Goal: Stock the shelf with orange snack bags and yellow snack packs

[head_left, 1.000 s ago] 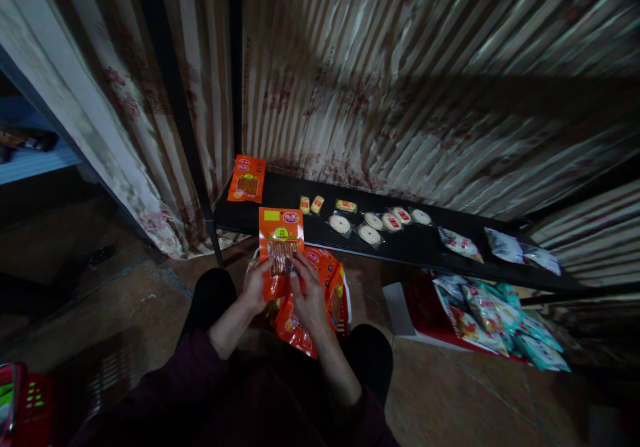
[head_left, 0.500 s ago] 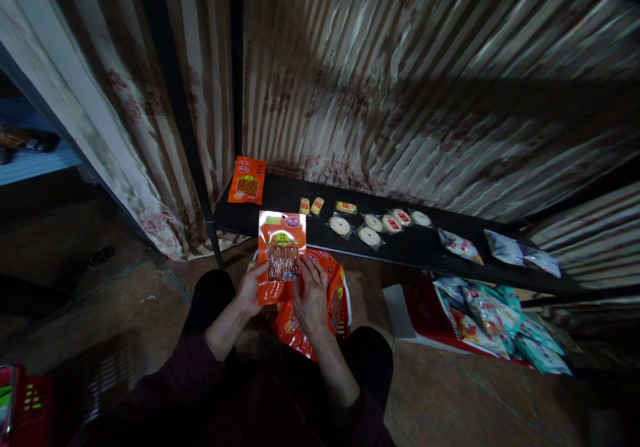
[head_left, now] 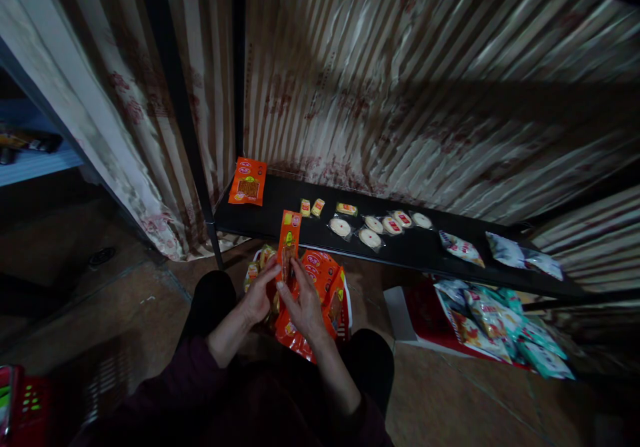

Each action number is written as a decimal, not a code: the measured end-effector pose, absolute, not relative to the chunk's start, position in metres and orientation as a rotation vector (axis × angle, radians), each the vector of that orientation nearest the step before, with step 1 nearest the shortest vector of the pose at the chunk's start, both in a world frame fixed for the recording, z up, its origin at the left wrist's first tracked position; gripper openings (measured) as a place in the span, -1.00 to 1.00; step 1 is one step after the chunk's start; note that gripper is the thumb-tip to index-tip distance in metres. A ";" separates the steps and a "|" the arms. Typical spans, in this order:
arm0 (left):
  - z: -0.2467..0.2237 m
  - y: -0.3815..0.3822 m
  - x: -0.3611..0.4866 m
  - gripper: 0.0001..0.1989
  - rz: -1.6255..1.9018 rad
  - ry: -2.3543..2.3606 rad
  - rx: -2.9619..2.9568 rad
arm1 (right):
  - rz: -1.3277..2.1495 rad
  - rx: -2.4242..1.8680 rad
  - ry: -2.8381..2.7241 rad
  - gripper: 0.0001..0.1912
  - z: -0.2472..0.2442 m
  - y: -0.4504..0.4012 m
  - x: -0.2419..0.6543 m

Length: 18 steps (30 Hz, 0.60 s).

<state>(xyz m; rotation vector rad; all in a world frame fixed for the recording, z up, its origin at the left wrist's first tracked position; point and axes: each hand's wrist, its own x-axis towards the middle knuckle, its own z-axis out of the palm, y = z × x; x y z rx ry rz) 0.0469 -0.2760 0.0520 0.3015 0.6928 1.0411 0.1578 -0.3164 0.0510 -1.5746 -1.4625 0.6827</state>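
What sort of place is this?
Probably a small shop or its stockroom, though I can't be sure: wrapped snacks lie along a black shelf, and a box of bagged goods sits below.

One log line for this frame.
left hand: holds orange snack packet | right hand: holds same packet | another orange packet: on black shelf

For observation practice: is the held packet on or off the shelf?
Off: left hand and right hand hold the orange packet in front of the shelf.
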 end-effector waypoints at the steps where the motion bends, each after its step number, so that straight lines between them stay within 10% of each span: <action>1: 0.052 -0.277 0.048 -0.59 1.057 0.687 0.325 | 0.710 -1.560 -1.449 -0.31 0.052 -0.316 0.157; 18: 0.046 -0.275 0.045 -0.56 1.047 0.781 0.798 | 1.012 -1.404 -0.895 -0.58 0.050 -0.314 0.170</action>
